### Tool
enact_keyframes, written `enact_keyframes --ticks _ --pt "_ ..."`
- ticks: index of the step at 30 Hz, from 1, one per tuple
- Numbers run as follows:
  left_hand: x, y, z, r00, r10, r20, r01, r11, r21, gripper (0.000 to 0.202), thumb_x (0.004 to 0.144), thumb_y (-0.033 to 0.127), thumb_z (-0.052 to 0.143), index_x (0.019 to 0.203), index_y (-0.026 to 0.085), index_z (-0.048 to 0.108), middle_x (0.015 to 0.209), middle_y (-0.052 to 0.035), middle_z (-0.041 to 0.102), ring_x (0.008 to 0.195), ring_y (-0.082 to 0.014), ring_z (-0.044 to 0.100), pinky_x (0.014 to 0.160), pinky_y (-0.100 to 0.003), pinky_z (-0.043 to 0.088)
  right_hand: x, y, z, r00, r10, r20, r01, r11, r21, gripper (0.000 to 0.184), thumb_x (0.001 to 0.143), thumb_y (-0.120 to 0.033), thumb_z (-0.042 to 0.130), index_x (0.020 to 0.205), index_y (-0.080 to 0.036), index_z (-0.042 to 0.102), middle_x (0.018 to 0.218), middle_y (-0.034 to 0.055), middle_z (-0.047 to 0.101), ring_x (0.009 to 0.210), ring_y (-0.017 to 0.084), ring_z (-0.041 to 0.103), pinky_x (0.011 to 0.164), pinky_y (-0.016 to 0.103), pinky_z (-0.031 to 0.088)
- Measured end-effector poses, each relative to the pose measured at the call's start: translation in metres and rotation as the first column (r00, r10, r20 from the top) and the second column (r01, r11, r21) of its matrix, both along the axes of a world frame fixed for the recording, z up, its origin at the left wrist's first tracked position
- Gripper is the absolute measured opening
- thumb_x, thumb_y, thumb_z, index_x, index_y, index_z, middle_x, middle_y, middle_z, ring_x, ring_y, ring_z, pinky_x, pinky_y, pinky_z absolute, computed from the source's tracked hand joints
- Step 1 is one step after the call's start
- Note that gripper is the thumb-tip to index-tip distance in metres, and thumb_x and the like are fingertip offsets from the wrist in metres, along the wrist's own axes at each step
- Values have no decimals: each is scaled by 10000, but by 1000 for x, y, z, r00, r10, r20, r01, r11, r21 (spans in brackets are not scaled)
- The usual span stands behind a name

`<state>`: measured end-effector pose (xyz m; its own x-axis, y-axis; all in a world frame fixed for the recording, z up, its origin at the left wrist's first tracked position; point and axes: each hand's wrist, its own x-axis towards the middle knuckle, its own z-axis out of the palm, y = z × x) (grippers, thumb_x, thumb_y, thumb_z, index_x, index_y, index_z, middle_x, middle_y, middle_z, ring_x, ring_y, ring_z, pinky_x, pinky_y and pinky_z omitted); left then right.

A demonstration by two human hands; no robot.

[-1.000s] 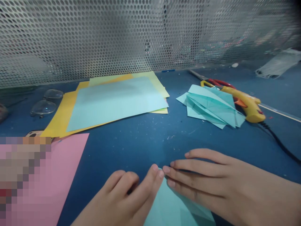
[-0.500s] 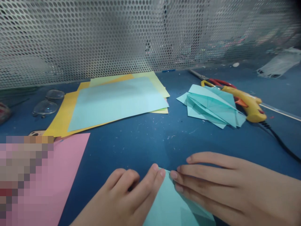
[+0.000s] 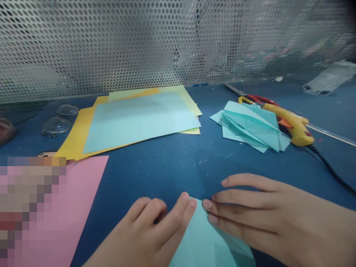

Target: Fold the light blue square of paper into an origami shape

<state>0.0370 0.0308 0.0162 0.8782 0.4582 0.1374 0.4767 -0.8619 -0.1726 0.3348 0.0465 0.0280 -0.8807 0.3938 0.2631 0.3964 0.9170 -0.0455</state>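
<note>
A folded teal paper piece (image 3: pixel 205 241) lies on the blue table (image 3: pixel 167 167) at the bottom centre, its tip pointing away from me. My left hand (image 3: pixel 150 231) rests on its left edge, fingertips pressed at the tip. My right hand (image 3: pixel 261 213) lies flat on its right side, fingers stretched leftward and pressing the fold near the tip. Both hands press the paper down; most of the piece is hidden under them or cut off by the frame's edge.
A stack of teal and yellow sheets (image 3: pixel 139 118) lies at mid-left, a pink sheet (image 3: pixel 80 207) at lower left. Folded teal pieces (image 3: pixel 250 126) sit at right beside a yellow glue gun (image 3: pixel 292 122), its black cord and red-handled scissors (image 3: pixel 258 98). Glasses (image 3: pixel 57 118) lie far left. A perforated metal panel (image 3: pixel 167 40) backs the table.
My right-hand fingertips have slid rightward off the paper's tip, uncovering it. My left hand has hardly moved.
</note>
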Motion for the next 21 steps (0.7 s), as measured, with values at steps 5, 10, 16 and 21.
enact_keyframes --ticks 5,10,16,21 --pt "1 -1 0 1000 19 4 -19 1000 -9 521 1108 278 353 1591 149 499 1548 49 647 1025 -229 496 924 -341 405 2 2 3 999 15 -36 -16 999 -45 514 1226 -219 231 1385 -254 719 1264 -101 829 1139 92 737 1296 310 283" --pt "0 -2 0 1000 9 -16 -9 1000 -11 541 1108 308 358 1609 139 473 1575 38 626 1021 -229 492 922 -341 410 5 -4 1 1000 -5 1 5 1000 -21 511 1224 -235 228 1404 -254 705 1284 -94 822 1188 100 721 1318 339 252" --pt "0 0 2 998 -9 -66 10 1000 13 599 1079 354 418 1634 130 448 1600 17 609 996 -234 515 895 -330 451 6 -6 -2 1000 15 21 -15 1000 14 497 1213 -207 251 1403 -234 709 1320 -76 812 1221 121 722 1254 359 403" --pt "1 0 2 999 -11 -35 11 1000 12 571 1091 334 388 1614 121 469 1587 14 623 982 -224 551 890 -326 460 4 -4 0 1000 2 0 -2 998 -68 519 1215 -202 222 1396 -234 708 1291 -70 824 1190 113 733 1308 356 318"
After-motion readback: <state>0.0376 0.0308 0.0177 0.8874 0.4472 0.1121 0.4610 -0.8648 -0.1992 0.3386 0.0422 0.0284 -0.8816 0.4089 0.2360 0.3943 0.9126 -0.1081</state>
